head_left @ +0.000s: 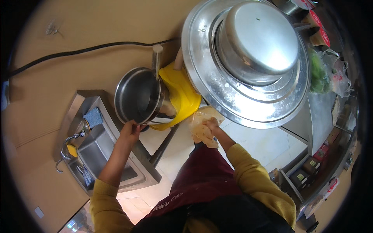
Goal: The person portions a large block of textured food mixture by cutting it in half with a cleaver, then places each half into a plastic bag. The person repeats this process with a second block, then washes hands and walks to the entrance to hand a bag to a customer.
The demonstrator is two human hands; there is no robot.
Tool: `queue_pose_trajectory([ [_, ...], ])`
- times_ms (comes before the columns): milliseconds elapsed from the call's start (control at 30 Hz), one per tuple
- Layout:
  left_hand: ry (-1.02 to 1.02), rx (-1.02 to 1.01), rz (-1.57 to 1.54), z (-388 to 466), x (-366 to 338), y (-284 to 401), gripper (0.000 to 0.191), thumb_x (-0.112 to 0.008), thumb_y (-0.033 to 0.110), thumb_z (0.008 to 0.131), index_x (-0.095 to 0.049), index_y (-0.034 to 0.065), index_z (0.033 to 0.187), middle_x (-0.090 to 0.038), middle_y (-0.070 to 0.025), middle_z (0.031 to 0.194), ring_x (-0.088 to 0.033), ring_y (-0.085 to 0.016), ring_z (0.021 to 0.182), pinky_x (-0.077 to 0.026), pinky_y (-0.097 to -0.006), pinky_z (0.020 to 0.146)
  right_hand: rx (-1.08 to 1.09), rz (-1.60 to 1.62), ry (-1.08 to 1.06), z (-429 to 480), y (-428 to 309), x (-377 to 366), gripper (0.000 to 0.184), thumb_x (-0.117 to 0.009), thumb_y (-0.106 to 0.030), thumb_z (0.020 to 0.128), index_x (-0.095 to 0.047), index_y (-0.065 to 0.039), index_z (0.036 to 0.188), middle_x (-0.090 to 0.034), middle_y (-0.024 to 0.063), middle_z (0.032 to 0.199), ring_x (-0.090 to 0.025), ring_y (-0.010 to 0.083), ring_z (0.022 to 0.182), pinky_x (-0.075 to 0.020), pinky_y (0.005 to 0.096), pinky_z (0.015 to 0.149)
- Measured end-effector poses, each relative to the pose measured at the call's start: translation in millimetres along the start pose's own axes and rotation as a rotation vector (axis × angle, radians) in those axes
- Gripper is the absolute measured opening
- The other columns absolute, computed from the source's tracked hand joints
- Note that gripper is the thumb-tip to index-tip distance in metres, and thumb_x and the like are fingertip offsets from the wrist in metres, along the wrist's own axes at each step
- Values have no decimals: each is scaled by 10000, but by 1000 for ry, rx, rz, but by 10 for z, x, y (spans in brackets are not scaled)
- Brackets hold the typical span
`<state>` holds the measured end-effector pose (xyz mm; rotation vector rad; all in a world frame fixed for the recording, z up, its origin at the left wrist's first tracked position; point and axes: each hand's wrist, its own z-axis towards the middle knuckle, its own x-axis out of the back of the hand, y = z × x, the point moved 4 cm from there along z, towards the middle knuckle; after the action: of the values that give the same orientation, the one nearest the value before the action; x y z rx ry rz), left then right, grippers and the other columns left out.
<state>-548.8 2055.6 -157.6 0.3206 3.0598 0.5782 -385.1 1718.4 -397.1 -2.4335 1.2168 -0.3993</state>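
My left hand (130, 133) grips the near rim of a metal saucepan (138, 93). The pan is tilted, its dark inside facing up and left and its handle (157, 59) pointing away from me. A yellow plastic piece (185, 96), perhaps a stool or bin, is directly behind the pan; whether it bears the pan's weight I cannot tell. My right hand (212, 125) clutches a crumpled, pale-brown translucent bag or sheet (201, 129) in front of my dark red apron (204, 171). Part of that hand is hidden in its folds.
A broad round steel vessel with a rim (204, 72) and a domed steel pot (262, 38) stands at upper right. On the left is a steel sink (96, 148) with a faucet (64, 148) and sponges (93, 117). A black cable (96, 46) runs along the wall. Bagged greens (319, 71) sit far right.
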Motion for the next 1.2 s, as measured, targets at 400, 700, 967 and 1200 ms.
queue_pose_trajectory([
  [400,84,-104,-72,-190,14,-174,146,-499,-18,803,-578,-46,922,-636,-151,872,-666,-280,846,-584,-232,600,33,1078,-494,973,-206,-1395,332,-533,-214,877,-523,-67,1175,-573,63,1140,-540,232,1045,-444,384,874],
  [700,93,-140,-158,132,-8,-656,179,-564,-41,786,-563,-56,965,-596,-162,968,-634,-259,810,-557,-260,614,-336,1626,-992,315,211,-894,450,-379,-343,905,-513,-102,1261,-539,50,1290,-483,246,1192,-356,422,1003],
  [967,171,-108,-277,432,-248,-1434,209,-583,-8,788,-545,7,993,-587,-142,991,-621,-263,865,-594,-316,663,41,442,-41,-1027,-616,-125,291,-520,-295,903,-587,-82,1091,-621,52,1006,-590,185,898,-467,316,761],
  [1200,-261,-9,-284,451,-122,-1486,305,-688,143,827,-548,80,1090,-575,-93,1064,-606,-229,932,-581,-286,657,680,212,-497,-2460,-2127,-1639,165,-525,-144,934,-643,-50,1001,-643,44,886,-597,122,761,-482,253,692],
])
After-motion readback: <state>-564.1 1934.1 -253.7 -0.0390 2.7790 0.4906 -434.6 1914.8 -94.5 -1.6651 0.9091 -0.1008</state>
